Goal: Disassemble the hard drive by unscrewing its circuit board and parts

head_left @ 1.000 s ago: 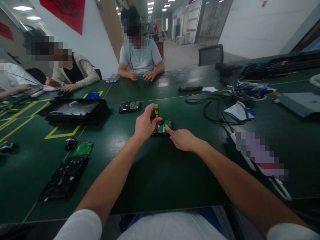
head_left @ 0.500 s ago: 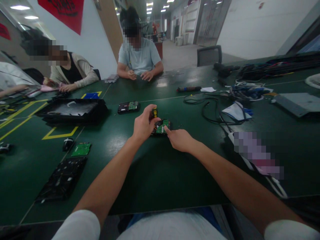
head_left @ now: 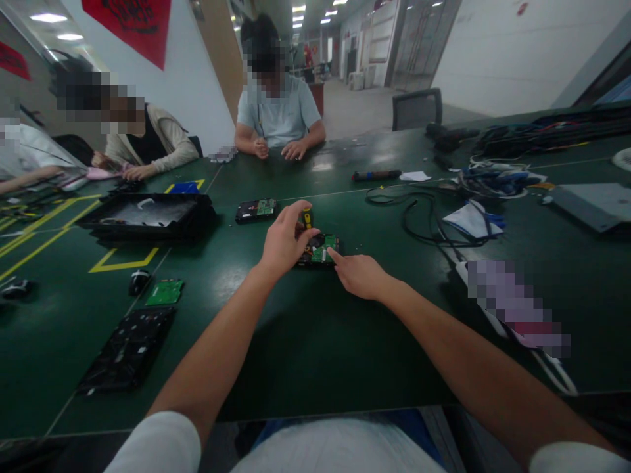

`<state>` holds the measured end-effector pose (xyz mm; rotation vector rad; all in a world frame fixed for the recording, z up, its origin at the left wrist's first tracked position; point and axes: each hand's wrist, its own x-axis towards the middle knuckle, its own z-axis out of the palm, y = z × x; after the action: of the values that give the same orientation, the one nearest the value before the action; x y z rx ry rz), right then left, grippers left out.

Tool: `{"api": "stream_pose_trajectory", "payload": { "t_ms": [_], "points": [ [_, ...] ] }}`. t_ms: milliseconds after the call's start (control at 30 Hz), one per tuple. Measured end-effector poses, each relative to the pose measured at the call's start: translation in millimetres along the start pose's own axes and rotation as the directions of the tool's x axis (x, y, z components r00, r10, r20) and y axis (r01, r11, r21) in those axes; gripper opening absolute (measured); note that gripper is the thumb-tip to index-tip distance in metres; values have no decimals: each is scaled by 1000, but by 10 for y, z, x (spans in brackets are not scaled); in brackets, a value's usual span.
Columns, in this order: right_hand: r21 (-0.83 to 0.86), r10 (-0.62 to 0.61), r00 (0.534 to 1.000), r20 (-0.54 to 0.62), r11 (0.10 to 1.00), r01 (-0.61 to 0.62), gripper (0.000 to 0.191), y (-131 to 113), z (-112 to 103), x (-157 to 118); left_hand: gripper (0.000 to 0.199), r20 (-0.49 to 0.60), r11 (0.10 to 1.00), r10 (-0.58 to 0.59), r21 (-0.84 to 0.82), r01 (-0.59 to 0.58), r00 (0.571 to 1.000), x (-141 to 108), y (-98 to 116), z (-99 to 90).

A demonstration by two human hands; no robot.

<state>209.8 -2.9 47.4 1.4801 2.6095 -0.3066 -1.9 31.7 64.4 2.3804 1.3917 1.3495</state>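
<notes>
A hard drive (head_left: 323,251) with a green circuit board facing up lies on the table in front of me. My left hand (head_left: 288,238) is closed around a yellow-and-black screwdriver (head_left: 308,219), held upright over the drive's left part. Its tip is hidden behind my fingers. My right hand (head_left: 359,274) is at the drive's right side, one digit laid on the board and the other fingers curled in, steadying it.
Another drive (head_left: 256,210) lies beyond my left hand. To the left are a black tray (head_left: 148,213), a mouse (head_left: 139,282), a loose green circuit board (head_left: 165,292) and a black panel (head_left: 129,351). Cables (head_left: 411,197) and a metal box (head_left: 591,203) lie right. Two co-workers (head_left: 279,112) and another person sit across.
The view has shifted slightly, so everything appears a little farther right. Both hands keep about the same place on the drive, and the screwdriver stays upright in my left hand.
</notes>
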Motion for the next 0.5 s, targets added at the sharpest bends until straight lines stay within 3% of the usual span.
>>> {"api": "stream_pose_trajectory", "payload": {
  "t_ms": [133,333,500],
  "points": [
    [14,9,1000,-8,1000,-9,63,-12,-16,-19,52,-24,999,41,10,-41,999,18,96,-53],
    [36,20,1000,9,999,-21,63,-20,-40,-32,25,-127,998,-1,-66,-8,992,40,130,-38],
    [-1,-1,999,-33,1000,1,63,13,24,-6,26,33,915,-133,-381,136,991,68,122,-32]
  ]
}}
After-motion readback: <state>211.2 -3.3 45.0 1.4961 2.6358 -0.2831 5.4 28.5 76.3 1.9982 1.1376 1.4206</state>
